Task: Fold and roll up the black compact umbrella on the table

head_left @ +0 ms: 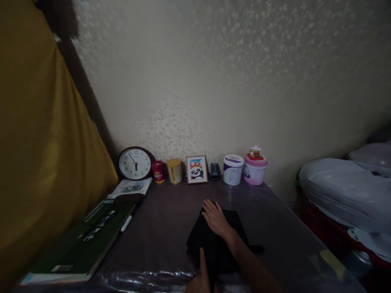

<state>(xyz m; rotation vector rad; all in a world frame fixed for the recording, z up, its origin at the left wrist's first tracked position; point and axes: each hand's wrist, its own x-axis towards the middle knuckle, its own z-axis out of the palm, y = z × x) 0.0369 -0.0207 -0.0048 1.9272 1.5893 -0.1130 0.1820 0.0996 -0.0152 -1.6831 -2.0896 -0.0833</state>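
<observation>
A folded black cloth (pixel 203 240) lies on the dark table (pixel 161 228) near its front edge. My right hand (pixel 215 217) rests flat on the cloth's far part, fingers stretched out and together. My left hand (pixel 200 276) shows only partly at the bottom edge, one finger pointing onto the cloth's near side; the other fingers are out of view.
Along the wall stand a round clock (pixel 135 163), a red tin (pixel 158 171), a gold tin (pixel 174 170), a framed panda picture (pixel 196 169), a white tub (pixel 232 169) and a pink jar (pixel 255 168). Green books (pixel 82 244) and a pen lie left. Yellow curtain left, bagged bundles right.
</observation>
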